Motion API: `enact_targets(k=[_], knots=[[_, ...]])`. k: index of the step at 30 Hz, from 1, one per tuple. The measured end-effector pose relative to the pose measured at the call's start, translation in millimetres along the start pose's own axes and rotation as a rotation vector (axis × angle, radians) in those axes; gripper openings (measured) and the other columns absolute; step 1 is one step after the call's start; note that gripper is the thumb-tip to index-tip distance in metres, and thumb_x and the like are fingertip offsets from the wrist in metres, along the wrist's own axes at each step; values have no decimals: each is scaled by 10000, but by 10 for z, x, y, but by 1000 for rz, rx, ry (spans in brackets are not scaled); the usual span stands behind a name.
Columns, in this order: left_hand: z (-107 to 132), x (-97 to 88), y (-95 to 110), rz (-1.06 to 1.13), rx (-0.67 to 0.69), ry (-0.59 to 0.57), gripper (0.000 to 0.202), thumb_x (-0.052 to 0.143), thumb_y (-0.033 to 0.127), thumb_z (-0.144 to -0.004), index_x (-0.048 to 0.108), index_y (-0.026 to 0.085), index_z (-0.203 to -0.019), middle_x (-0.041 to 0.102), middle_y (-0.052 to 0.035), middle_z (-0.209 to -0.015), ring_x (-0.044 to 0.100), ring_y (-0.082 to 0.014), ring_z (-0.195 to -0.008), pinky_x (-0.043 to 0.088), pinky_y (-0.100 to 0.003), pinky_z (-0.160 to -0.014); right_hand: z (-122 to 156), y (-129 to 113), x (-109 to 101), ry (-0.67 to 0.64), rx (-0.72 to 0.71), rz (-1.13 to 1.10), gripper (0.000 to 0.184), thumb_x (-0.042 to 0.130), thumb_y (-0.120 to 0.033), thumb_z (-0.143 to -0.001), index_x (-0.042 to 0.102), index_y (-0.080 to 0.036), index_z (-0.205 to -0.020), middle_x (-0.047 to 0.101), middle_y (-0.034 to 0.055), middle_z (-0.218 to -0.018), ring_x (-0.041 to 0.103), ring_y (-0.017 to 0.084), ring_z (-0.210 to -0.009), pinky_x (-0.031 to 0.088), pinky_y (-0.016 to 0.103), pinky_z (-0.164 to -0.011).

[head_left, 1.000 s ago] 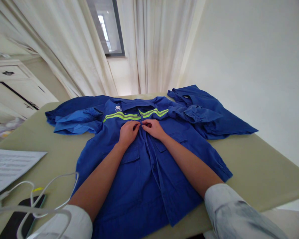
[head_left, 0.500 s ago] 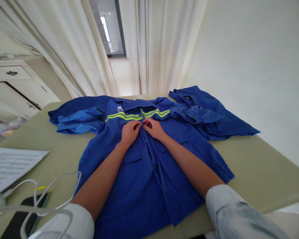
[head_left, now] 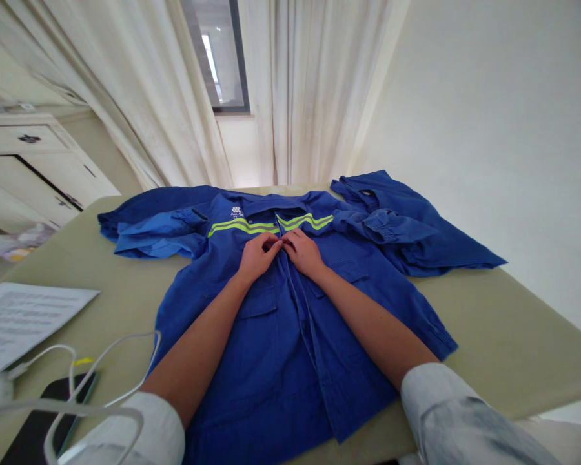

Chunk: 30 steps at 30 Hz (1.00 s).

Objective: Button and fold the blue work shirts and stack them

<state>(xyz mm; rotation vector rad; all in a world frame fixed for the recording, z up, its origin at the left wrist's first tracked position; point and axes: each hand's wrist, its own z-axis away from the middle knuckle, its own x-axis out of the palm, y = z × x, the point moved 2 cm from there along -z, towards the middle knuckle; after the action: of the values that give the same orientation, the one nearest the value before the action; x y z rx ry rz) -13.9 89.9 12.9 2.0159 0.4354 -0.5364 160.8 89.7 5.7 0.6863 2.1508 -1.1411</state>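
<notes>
A blue work jacket with a yellow-green and grey stripe across its chest lies front up, its collar away from me. My left hand pinches the front edge of the jacket just below the stripe. My right hand grips the other front edge right beside it, the fingertips of both hands meeting at the centre line. Whatever small fastening sits between the fingertips is hidden. Below the hands the two front edges hang apart, one overlapping the other. Both sleeves are folded outward near the top.
The jacket rests on a beige-green table. More blue cloth lies at the back right. At left are a printed sheet, a dark phone and a looping white cable. Curtains and a wall stand behind.
Both hands stay at the jacket's front, their fingertips now closer together and touching. My right fingers have shifted slightly over the edge. The whole view has moved a little.
</notes>
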Motion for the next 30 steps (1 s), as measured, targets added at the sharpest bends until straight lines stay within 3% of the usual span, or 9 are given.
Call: enact_targets(k=[9, 17, 25, 27, 30], knots=[[-61, 29, -135, 269, -97, 41, 194, 720, 345, -853, 716, 185, -962, 767, -38, -823, 719, -188, -743, 540, -299, -673, 23, -61, -28, 34, -7, 32, 108, 624, -285, -1037, 718, -255, -991, 688, 47, -1051, 653, 210, -924, 506, 300, -816], [-75, 43, -156, 360, -139, 57, 215, 722, 317, -826, 711, 174, -986, 752, -32, -789, 698, -173, -702, 509, -280, -639, 63, -146, -42, 20, -50, 129, 193, 550, -261, -1072, 741, -267, -1094, 699, 57, -1168, 662, 204, -969, 501, 280, -765], [-82, 64, -175, 520, -241, 136, 277, 811, 333, -736, 721, 167, -938, 729, -14, -747, 666, -150, -667, 509, -261, -650, 15, -144, -87, -8, -350, 334, 293, 451, -179, -1096, 737, -231, -1055, 698, 74, -1076, 635, 179, -952, 470, 270, -817], [-73, 62, -170, 534, -236, 134, 285, 810, 329, -738, 719, 167, -953, 727, -16, -756, 663, -149, -673, 506, -259, -652, 0, -99, -80, 8, -309, 230, 245, 495, -213, -1088, 736, -229, -1048, 704, 73, -1074, 642, 178, -933, 482, 277, -813], [-58, 58, -147, 520, -201, 111, 273, 795, 323, -761, 710, 169, -971, 734, -24, -779, 676, -154, -700, 510, -261, -666, -38, 22, -40, 44, -107, -69, 134, 670, -337, -1013, 727, -215, -1011, 727, 49, -981, 646, 165, -802, 506, 274, -733]])
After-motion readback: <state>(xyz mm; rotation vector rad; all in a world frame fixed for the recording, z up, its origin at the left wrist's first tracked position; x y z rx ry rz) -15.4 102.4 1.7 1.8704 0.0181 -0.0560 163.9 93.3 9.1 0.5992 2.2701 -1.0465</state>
